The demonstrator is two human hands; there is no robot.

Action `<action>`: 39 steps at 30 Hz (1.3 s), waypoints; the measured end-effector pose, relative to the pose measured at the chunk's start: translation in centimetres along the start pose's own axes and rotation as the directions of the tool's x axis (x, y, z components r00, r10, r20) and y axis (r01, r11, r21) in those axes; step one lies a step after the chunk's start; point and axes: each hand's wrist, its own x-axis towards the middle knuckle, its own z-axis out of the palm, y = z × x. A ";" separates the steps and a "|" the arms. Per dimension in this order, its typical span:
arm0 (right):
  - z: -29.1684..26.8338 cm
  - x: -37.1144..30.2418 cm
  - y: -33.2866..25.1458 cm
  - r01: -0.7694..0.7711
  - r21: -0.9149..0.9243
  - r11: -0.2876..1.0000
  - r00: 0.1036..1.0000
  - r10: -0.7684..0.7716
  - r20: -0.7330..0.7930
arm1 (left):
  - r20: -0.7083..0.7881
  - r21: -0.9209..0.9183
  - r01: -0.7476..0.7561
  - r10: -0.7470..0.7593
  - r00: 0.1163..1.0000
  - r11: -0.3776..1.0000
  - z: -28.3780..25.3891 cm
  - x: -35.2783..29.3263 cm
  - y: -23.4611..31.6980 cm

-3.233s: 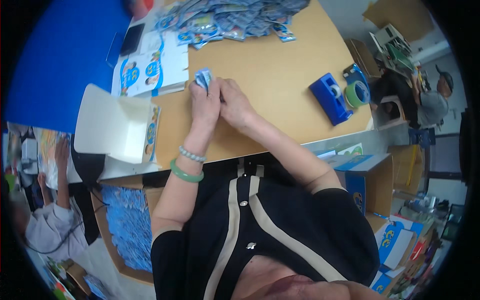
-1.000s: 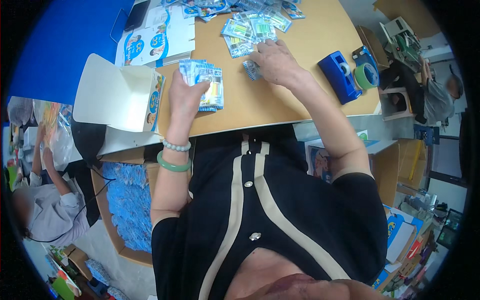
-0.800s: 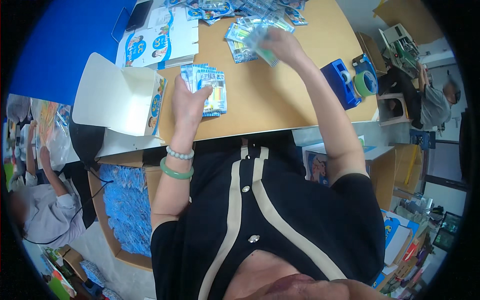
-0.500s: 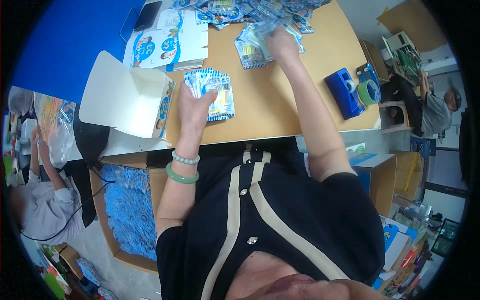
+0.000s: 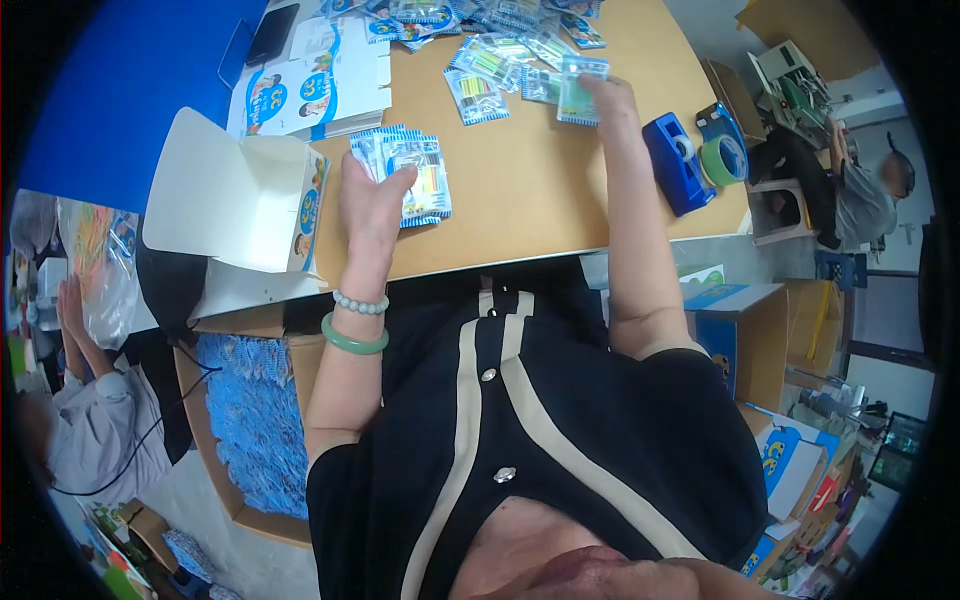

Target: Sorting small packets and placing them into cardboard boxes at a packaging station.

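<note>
My left hand (image 5: 372, 205) is closed round a stack of small blue-and-white printed packets (image 5: 428, 175), its thumb lying across the top one. Farther right and away, my right hand (image 5: 617, 105) pinches a single clear-fronted packet (image 5: 577, 98) by its right side. Beside that packet, several loose packets (image 5: 478, 97) with coloured strips inside lie spread on the tan table (image 5: 520, 205). Left of my left hand stands a white carton (image 5: 265, 205), its lid raised and its inside visible.
A heap of packets (image 5: 490, 12) covers the far edge. Flat printed cartons (image 5: 350, 90) and a phone (image 5: 272, 35) lie far left. Blue tape dispensers (image 5: 682, 165) stand right. A large cardboard box of blue packets (image 5: 250, 420) sits at lower left. Two people work nearby.
My right hand has moved right and slightly nearer, drawing one packet away from the loose ones. My left hand still grips its stack; the whole view has shifted slightly.
</note>
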 end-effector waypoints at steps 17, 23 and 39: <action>1.9 0.6 -3.8 0.688 -0.605 0.402 0.723 -0.301 0.622 | -0.014 0.032 -0.006 0.007 1.000 0.999 -0.3 0.4 -0.7; 1.1 -0.9 -3.5 0.481 -0.601 0.638 0.850 -0.172 0.497 | -0.056 0.182 -0.099 0.110 0.992 0.978 -0.1 0.1 -1.2; 9.4 -12.0 -3.6 -0.259 0.606 0.753 0.814 -0.167 0.556 | -0.168 -0.051 -0.101 0.091 0.982 0.994 1.7 2.0 -2.3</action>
